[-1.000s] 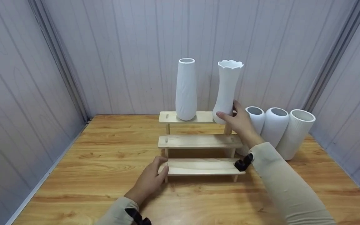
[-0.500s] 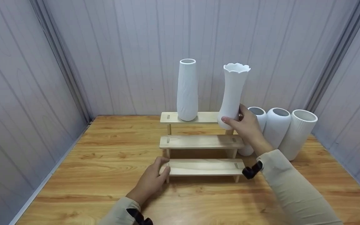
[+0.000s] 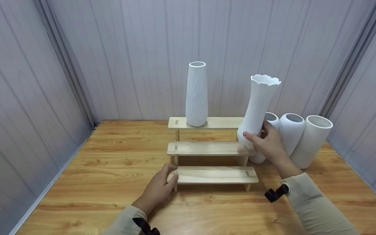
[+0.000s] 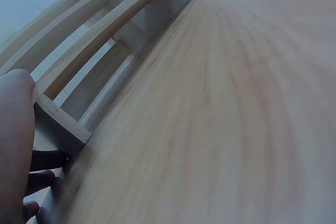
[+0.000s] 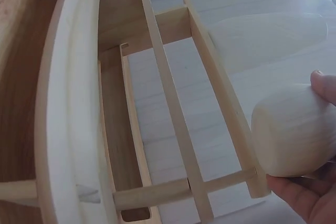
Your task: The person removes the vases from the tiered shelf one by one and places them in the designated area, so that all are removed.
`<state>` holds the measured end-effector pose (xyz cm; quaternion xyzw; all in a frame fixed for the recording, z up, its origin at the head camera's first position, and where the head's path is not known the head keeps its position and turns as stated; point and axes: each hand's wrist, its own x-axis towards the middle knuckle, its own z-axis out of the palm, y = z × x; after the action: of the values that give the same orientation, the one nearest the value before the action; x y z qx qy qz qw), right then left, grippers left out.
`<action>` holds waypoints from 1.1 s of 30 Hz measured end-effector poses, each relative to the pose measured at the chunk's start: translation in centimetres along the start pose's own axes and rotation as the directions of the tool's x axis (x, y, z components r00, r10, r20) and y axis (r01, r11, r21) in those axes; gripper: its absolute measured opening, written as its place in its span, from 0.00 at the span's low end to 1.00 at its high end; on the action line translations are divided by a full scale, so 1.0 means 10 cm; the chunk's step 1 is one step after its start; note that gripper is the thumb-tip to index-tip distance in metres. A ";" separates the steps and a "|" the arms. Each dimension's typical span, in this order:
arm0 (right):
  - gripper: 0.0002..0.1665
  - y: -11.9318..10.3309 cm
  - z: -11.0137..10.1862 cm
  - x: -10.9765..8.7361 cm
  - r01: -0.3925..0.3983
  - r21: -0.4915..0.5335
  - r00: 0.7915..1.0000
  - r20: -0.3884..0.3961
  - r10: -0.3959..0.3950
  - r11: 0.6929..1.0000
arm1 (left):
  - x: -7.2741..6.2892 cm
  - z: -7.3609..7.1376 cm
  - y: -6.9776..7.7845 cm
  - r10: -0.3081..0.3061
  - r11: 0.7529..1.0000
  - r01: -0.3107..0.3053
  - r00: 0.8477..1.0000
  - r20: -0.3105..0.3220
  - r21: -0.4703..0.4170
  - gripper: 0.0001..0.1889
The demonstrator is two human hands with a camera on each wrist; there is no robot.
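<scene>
My right hand (image 3: pixel 269 143) grips a white vase with a scalloped rim (image 3: pixel 259 107) low on its body, thumb on the near side. The vase leans to the right, its base overlapping the right ends of the upper two steps in the head view. In the right wrist view its rounded base (image 5: pixel 283 135) shows between thumb and fingers. With my left hand (image 3: pixel 157 186) I hold the left end of the lowest step of a three-tier wooden stand (image 3: pixel 214 175). On the top step a tall, slim white vase (image 3: pixel 196 94) stands upright, left of centre.
Right of the stand are three more white vases: one partly hidden behind my right hand (image 3: pixel 272 118), a smooth rounded one (image 3: pixel 290 133) and a ribbed one (image 3: pixel 313 140). The wood-grain table (image 3: pixel 109 169) meets pale panel walls (image 3: pixel 135 65) at the back and sides.
My right hand has moved the scalloped vase off the top step, rightward, down and nearer, and it tilts more. The left hand keeps its place on the lowest step.
</scene>
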<state>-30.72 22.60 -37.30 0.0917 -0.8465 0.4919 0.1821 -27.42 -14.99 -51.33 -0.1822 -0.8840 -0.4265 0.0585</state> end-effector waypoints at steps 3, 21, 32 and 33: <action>0.46 0.05 -0.05 -0.06 0.002 -0.013 1.000 -0.006 -0.002 1.000 | 0.00 0.00 0.00 -0.001 1.000 0.001 1.000 0.007 0.003 0.20; 0.42 0.47 -0.25 -0.39 -0.013 -0.063 0.999 -0.047 0.010 0.998 | 0.01 0.00 -0.01 0.016 1.000 -0.016 1.000 0.007 0.008 0.20; 0.42 0.59 -0.29 -0.48 -0.014 -0.069 0.998 -0.059 0.010 0.998 | 0.01 0.01 0.01 -0.023 0.999 0.024 1.000 -0.007 0.031 0.20; 0.42 0.60 -0.29 -0.49 -0.017 -0.066 0.998 -0.060 0.013 0.998 | 0.01 0.02 0.01 -0.030 0.999 0.030 1.000 -0.009 0.035 0.20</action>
<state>-27.55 28.02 -42.73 0.0645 -0.8572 0.4674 0.2062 -27.51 -14.76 -51.31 -0.1661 -0.8938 -0.4125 0.0588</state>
